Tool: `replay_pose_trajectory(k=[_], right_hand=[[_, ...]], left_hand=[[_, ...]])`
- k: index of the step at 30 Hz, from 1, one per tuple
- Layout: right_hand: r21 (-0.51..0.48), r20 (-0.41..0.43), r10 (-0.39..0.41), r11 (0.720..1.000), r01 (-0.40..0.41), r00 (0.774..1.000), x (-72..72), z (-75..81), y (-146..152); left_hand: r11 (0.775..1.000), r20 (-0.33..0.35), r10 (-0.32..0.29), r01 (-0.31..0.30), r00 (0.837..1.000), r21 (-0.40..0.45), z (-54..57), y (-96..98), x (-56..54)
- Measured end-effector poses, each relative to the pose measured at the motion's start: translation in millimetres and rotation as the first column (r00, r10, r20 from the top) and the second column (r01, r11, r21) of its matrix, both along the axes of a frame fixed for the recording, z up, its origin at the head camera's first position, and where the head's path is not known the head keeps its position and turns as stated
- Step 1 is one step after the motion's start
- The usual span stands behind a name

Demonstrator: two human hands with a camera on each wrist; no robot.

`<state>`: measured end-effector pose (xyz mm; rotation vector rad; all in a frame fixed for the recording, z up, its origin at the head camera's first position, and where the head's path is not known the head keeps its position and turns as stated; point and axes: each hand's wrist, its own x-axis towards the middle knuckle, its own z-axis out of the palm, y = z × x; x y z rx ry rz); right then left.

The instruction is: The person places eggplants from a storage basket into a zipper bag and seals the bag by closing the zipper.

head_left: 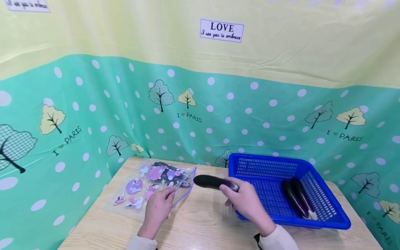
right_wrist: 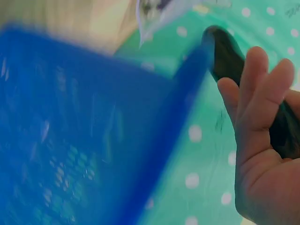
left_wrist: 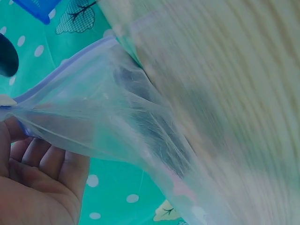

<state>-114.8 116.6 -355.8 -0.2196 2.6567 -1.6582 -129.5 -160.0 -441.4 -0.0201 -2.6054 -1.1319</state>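
Note:
My right hand [head_left: 245,199] grips a dark eggplant [head_left: 210,181] by its stem end, its rounded end pointing left toward the mouth of a clear zip bag [head_left: 142,184]. In the right wrist view the eggplant [right_wrist: 226,55] lies across the palm behind the fingers. My left hand [head_left: 159,206] pinches the near edge of the bag's purple zip, and the mouth stands parted. Printed with pink and purple cartoons, the bag lies on the table with dark eggplant [head_left: 160,172] inside. In the left wrist view, thumb and finger hold the bag's purple edge [left_wrist: 70,61].
A blue plastic basket [head_left: 325,194] stands at the right of the wooden table [head_left: 200,225], with two eggplants [head_left: 297,198] lying along its right side. Behind the table hangs a green and yellow curtain [head_left: 193,139] with dots and trees.

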Motion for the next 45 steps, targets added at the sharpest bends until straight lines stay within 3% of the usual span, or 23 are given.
replay_pose_trajectory(k=[9,18,22,27,30,33,35,40,45], right_hand=[[-0.043,0.009,0.090,0.995,-0.090,0.996,17.2,-42.2,-47.0],[-0.157,0.051,0.069,0.986,-0.060,0.996,2.0,-71.0,-82.9],[-0.280,0.129,0.098,0.958,-0.058,0.987,-7.5,-81.8,-93.4],[-0.426,0.241,0.163,0.904,-0.047,0.957,-20.0,-91.8,-101.5],[-0.465,0.280,0.192,0.884,-0.042,0.941,-25.3,-97.1,-105.2],[-0.478,0.279,0.203,0.877,-0.048,0.938,-30.5,-101.4,-107.8],[-0.462,0.266,0.191,0.886,-0.049,0.945,-34.1,-102.3,-109.8],[-0.314,0.221,0.098,0.949,-0.025,0.970,-44.7,-101.0,-112.0],[-0.175,0.198,0.077,0.984,-0.042,0.977,-56.3,-102.1,-112.5]], left_hand=[[0.999,-0.013,0.009,-0.010,1.000,-0.033,2.3,-1.0,0.2],[0.999,-0.035,0.012,-0.013,0.999,-0.033,3.0,-2.3,-0.1],[0.998,-0.056,0.020,-0.024,0.998,-0.065,2.7,-3.0,-1.1],[0.999,-0.038,0.001,-0.003,0.999,-0.039,3.5,-2.5,-0.8],[0.999,-0.027,-0.005,0.004,1.000,-0.039,2.5,-2.2,0.6],[0.998,-0.036,0.000,-0.002,0.999,-0.064,1.1,-1.4,1.7],[0.997,-0.042,0.004,-0.008,0.999,-0.075,0.2,-1.1,2.1],[0.998,-0.039,-0.003,0.001,0.999,-0.062,1.3,-0.8,1.9],[0.999,-0.044,-0.011,0.009,0.999,-0.048,2.8,-0.1,0.6]])
